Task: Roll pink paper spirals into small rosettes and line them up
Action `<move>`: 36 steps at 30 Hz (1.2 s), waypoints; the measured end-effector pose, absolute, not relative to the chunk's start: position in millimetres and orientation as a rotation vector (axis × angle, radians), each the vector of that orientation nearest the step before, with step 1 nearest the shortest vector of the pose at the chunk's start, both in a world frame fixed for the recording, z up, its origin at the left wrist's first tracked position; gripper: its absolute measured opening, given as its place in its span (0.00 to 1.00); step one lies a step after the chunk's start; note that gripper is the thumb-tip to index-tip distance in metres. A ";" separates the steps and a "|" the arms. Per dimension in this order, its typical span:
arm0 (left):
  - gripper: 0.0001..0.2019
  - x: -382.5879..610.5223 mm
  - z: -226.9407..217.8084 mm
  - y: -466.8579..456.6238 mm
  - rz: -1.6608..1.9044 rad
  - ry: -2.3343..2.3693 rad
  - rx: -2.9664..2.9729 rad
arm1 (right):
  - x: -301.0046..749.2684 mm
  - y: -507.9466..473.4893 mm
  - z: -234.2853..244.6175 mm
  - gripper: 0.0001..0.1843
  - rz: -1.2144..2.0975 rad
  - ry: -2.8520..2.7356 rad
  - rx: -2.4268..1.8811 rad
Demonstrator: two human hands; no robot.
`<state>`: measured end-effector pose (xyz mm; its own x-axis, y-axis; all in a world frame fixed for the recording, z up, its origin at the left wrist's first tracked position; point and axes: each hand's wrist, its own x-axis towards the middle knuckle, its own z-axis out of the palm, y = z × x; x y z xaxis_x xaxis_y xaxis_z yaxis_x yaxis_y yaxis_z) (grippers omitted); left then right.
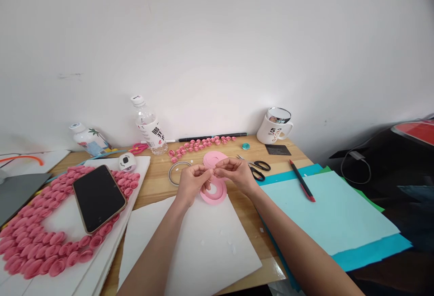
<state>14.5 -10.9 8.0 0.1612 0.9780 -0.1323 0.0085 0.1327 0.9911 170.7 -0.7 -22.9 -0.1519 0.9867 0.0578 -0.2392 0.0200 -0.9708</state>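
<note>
My left hand [194, 182] and my right hand [237, 174] meet fingertip to fingertip above the desk. Both are closed in a pinch on a pink paper spiral [217, 200], whose curved band hangs below the fingers over a white sheet [203, 246]. The exact bit between the fingertips is too small to make out. Just behind the hands lies a round pink paper piece [213, 156], partly covered by my fingers. Black-handled scissors [259, 169] rest right of my right hand. A metal ring [172, 174] lies left of my left hand.
Small pink rolled paper flowers [203, 143] line the back, with a teal one [245, 146]. A bottle [149, 128] and a mug [272, 128] stand by the wall. Left, a phone [99, 198] lies on a pink flower wreath [34, 246]. Right, a pen [301, 180] lies on coloured sheets [332, 214].
</note>
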 end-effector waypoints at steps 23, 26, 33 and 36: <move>0.11 16.7 7.9 -11.4 0.999 1.183 1.165 | 168.7 -1.5 -22.6 0.14 1.377 -1.118 -0.982; 0.11 16.6 7.6 -11.3 1.000 1.181 1.166 | 168.7 -1.8 -22.2 0.14 1.389 -1.115 -0.969; 0.10 16.6 9.1 -11.5 0.995 1.186 1.172 | 168.4 -1.9 -20.9 0.16 1.384 -1.121 -0.981; 0.10 16.7 9.3 -11.7 0.987 1.169 1.186 | 168.3 -2.6 -19.7 0.15 1.371 -1.116 -0.988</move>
